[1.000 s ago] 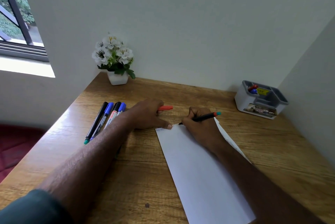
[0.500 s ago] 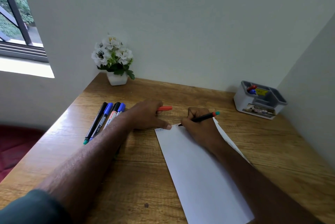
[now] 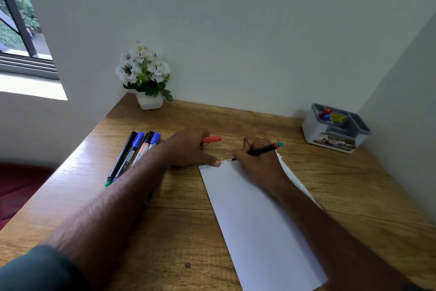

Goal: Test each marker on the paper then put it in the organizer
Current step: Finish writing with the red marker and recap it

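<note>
Wooden table [image 3: 179, 224] is carrying everything, and nearest the camera a dark green sleeve [image 3: 35, 269] is showing on the left forearm. White paper [image 3: 254, 215] is lying slantwise across the table from the near edge toward the middle, with faint marks along its far edge. The left hand [image 3: 188, 149] is resting palm down, its thumb pressing the paper's far left corner, while its fingers are curling around an orange cap [image 3: 212, 139] that is sticking out to the right. The right hand [image 3: 257, 163] is gripping a black marker [image 3: 262, 150] with an orange and teal end, and its tip is touching the paper's far edge just beside the left thumb. To the left of the left forearm, four markers [image 3: 134, 154] are lying side by side on the table, two of them with blue caps. Farther back, a white pot of white flowers [image 3: 146, 76] is standing at the wall on the left, and a grey organizer [image 3: 336, 128] is sitting in the far right corner, well apart from the hands, with red and blue objects showing in one compartment.
</note>
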